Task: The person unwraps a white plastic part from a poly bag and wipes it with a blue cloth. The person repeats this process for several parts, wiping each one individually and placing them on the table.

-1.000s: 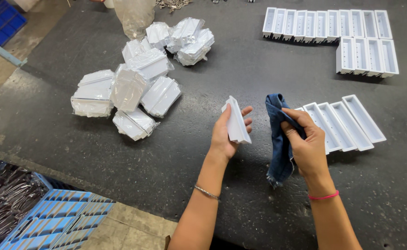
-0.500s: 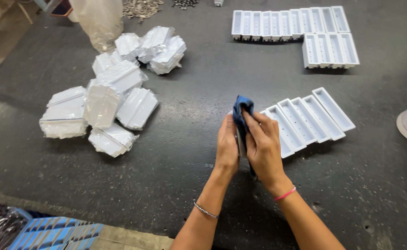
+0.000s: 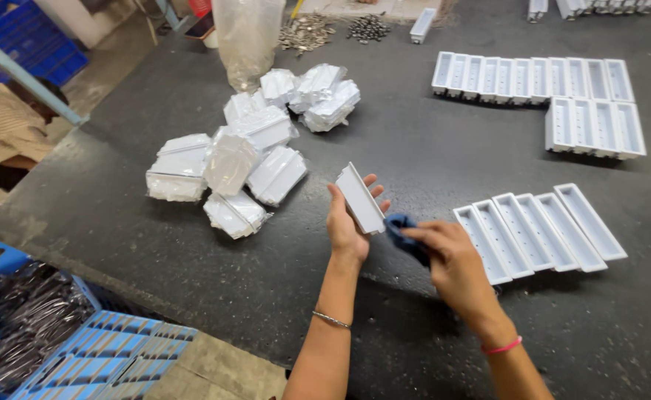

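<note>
Worktable: dark grey slab (image 3: pixel 429 155) fills almost the whole view; its near-left edge runs on a slant well left of the hands, and beyond that edge the floor drops away.
Open room: bare tabletop lies in front of the grip, between the wrapped heap and the tray rows, and more of it below the wrists.
Crates past the edge: blue plastic crates (image 3: pixel 111 352) sit low to the left of the forearms, off the table, one holding dark metal parts.
Wrapped heap: pile of white plastic-wrapped bundles (image 3: pixel 244 152) lies to the left of the grip, apart from it.
Far trays: double row of white trays (image 3: pixel 555 92) sits well beyond the grip, to the right.
Near trays: five white trays (image 3: pixel 540 230) lie side by side just right of the right hand, open sides up.
Clear bag: upright plastic bag (image 3: pixel 247 37) stands at the far edge, beyond the heap.
Left hand: left hand (image 3: pixel 349 222) is closed around a white tray (image 3: pixel 360 198), fingers behind it and thumb in front, holding it tilted above the table.
Right hand: right hand (image 3: pixel 451 255) pinches a blue cloth (image 3: pixel 407 235) in clenched fingers, the cloth touching the lower end of the held tray.
</note>
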`<act>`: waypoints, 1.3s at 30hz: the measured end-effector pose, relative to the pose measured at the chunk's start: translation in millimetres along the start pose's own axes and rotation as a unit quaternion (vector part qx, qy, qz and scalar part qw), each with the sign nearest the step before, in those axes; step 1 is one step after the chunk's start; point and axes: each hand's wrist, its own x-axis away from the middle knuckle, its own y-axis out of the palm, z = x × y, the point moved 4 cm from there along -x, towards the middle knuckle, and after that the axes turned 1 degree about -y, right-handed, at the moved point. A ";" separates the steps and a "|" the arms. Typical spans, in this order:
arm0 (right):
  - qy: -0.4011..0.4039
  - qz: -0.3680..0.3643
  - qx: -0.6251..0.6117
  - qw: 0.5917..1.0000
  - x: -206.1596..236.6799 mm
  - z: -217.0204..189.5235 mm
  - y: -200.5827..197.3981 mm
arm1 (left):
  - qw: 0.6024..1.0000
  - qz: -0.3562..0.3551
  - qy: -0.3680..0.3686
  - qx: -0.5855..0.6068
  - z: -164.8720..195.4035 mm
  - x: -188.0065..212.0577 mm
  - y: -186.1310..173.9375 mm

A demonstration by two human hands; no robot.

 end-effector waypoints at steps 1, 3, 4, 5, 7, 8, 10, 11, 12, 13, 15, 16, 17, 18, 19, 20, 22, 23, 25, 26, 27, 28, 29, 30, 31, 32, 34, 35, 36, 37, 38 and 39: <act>0.003 0.029 -0.003 1.000 1.7 7.0 -11.4 | 1.000 0.003 -0.020 0.011 -2.4 0.6 1.7; 0.004 0.088 -0.009 0.996 4.0 27.4 -38.0 | 0.999 0.002 -0.036 0.003 -7.3 0.9 5.4; 0.012 0.134 -0.023 0.991 6.0 42.3 -55.0 | 0.999 0.000 -0.034 -0.016 -9.2 1.4 6.0; 0.017 0.178 -0.038 0.983 9.5 60.0 -74.7 | 0.999 0.000 -0.030 -0.034 -11.1 1.6 6.1; 0.007 0.294 0.035 0.955 27.1 96.3 -113.7 | 0.999 -0.018 -0.037 0.026 -15.2 1.3 6.0; -0.005 0.336 0.078 0.939 36.8 116.3 -130.5 | 0.997 -0.026 -0.040 0.055 -16.2 1.1 5.0; 0.019 0.399 0.156 0.903 54.3 163.2 -161.5 | 0.996 -0.021 -0.057 0.069 -18.9 0.5 1.5; 0.105 0.399 0.153 0.898 64.8 193.3 -172.7 | 0.995 -0.020 -0.066 0.076 -20.7 0.8 0.5; 0.201 0.388 0.127 0.891 76.9 223.2 -181.2 | 0.994 -0.008 -0.080 0.074 -23.2 1.0 -0.9; 0.280 0.383 0.045 0.879 89.7 251.1 -187.5 | 0.993 0.004 -0.093 0.073 -26.1 1.8 -2.0; 0.339 0.418 -0.177 0.824 110.8 292.5 -193.3 | 0.991 -0.013 -0.101 0.085 -31.9 3.6 -0.3; 0.319 0.449 -0.281 0.786 117.0 304.8 -193.3 | 0.990 -0.042 -0.096 0.097 -34.6 4.8 1.9; 0.272 0.472 -0.358 0.758 119.2 311.4 -192.7 | 0.987 -0.070 -0.092 0.110 -37.9 6.1 3.7; 0.220 0.486 -0.402 0.745 119.0 312.6 -194.1 | 0.985 -0.078 -0.096 0.118 -42.3 6.5 3.7; 0.161 0.492 -0.430 0.740 116.9 309.4 -195.1 | 0.983 -0.086 -0.101 0.127 -47.5 6.4 3.5; 0.116 0.490 -0.440 0.744 112.9 302.7 -195.2 | 0.980 -0.095 -0.106 0.136 -52.7 5.9 2.8; 0.070 0.481 -0.374 0.790 104.4 281.4 -195.9 | 0.971 -0.156 -0.085 0.158 -60.1 4.6 3.8; 0.061 0.474 -0.364 0.799 100.0 270.3 -196.8 | 0.965 -0.188 -0.073 0.170 -63.0 3.5 4.5; 0.044 0.459 -0.343 0.818 92.9 248.3 -199.9 | 0.978 -0.109 -0.098 0.148 -73.6 -1.9 -2.1; 0.065 0.473 -0.349 0.806 90.8 242.6 -201.9 | 0.982 -0.070 -0.110 0.136 -77.6 -3.8 -3.8; 0.086 0.487 -0.354 0.794 89.8 239.5 -204.7 | 0.982 -0.078 -0.108 0.136 -79.5 -4.5 -0.9; 0.107 0.500 -0.359 0.780 90.8 238.5 -207.8 | 0.981 -0.086 -0.106 0.135 -80.5 -4.2 3.1; 0.101 0.498 -0.365 0.780 90.4 238.8 -211.4 | 0.981 -0.095 -0.104 0.134 -80.9 -4.3 8.9; 0.096 0.496 -0.370 0.779 89.9 241.6 -214.2 | 0.990 -0.046 -0.102 0.082 -81.9 -4.5 11.0; 0.091 0.495 -0.375 0.779 90.7 247.5 -217.4 | 0.995 0.001 -0.099 0.028 -83.4 -4.2 14.4; 0.093 0.495 -0.377 0.777 91.3 255.3 -219.6 | 0.994 0.046 -0.097 -0.026 -84.4 -5.0 19.1; 0.097 0.505 -0.374 0.772 94.2 274.1 -226.8 | 0.998 0.008 -0.040 -0.046 -82.9 -15.3 43.5; 0.104 0.514 -0.380 0.762 96.8 284.4 -230.2 | 0.998 -0.014 -0.016 -0.055 -85.5 -20.9 56.5; 0.109 0.525 -0.386 0.751 98.5 293.4 -234.6 | 0.995 -0.048 0.017 -0.087 -87.2 -29.9 71.4; 0.112 0.529 -0.390 0.745 99.6 300.5 -238.9 | 0.989 -0.082 0.051 -0.116 -92.2 -39.4 87.4; 0.114 0.532 -0.396 0.740 100.4 305.8 -242.2 | 0.982 -0.091 0.066 -0.153 -101.4 -50.0 102.2; 0.111 0.538 -0.405 0.731 102.3 307.9 -245.0 | 0.973 -0.099 0.085 -0.191 -107.6 -62.8 115.8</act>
